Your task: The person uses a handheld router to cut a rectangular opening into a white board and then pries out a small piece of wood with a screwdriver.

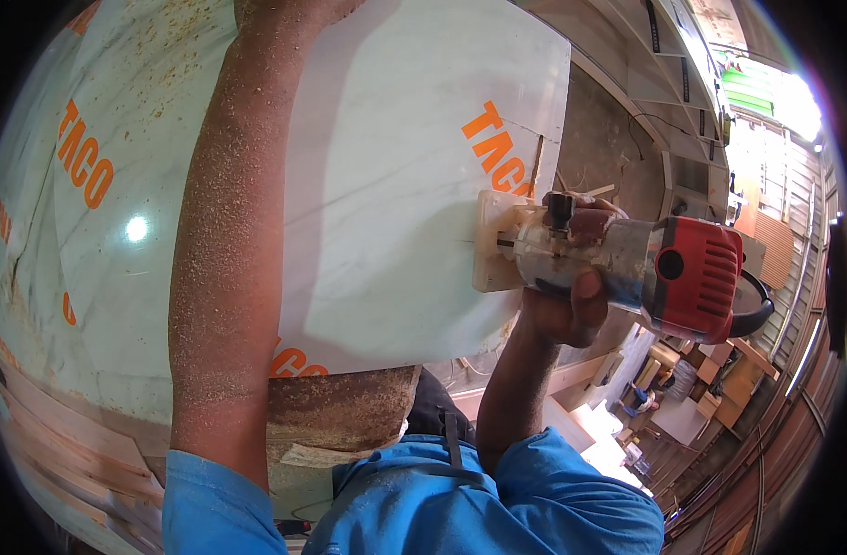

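Note:
My right hand (570, 313) is wrapped round the silver body of a trim router (632, 264) with a red vented motor cap. The router lies on its side in this view, its pale square base (497, 242) against the right part of a white marble-patterned board (396, 250). A narrow dark slit (538, 159) shows in the board just beyond the base. My left forearm, dusted with sawdust, reaches across the board. At the top edge my left hand (289, 11) is mostly cut off, its fingers largely out of view.
Sawdust (155, 65) is scattered over the board's far left. Wooden strips (81, 444) lie at the lower left. Pale shelving (664, 83) stands at the upper right. Wood offcuts (692, 398) are heaped on the right, and a black cord (756, 314) loops behind the router.

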The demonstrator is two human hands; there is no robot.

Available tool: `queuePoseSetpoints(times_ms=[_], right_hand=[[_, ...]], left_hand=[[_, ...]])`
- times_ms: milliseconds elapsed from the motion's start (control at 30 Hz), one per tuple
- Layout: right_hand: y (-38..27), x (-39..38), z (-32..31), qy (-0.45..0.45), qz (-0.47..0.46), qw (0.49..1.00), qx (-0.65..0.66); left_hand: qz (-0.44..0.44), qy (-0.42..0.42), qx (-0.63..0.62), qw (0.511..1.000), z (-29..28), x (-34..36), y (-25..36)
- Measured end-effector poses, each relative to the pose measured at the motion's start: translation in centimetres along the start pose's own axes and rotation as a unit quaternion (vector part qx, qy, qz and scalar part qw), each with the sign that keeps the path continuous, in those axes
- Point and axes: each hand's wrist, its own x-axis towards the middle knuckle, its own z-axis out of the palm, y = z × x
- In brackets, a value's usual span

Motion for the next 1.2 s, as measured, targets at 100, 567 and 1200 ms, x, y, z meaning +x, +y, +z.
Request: queuePoseSetpoints(times_ms=[100,567,1200], right_hand=[[-0.1,-0.2,0.7,0.034,0.006,0.999,0.007],[-0.4,-0.2,1.3,0.026,0.011,1.0,-0.003],[0.8,2.6,1.8,0.024,0.028,0.999,-0.001]], left_hand=[[0.022,-0.002,-0.005,1.0,-0.2,0.1,-0.3],[0.041,0.017,-0.004,0.999,0.1,0.3,-0.2],[0.101,0.059,-0.054,0.992,0.2,0.7,-1.3]])
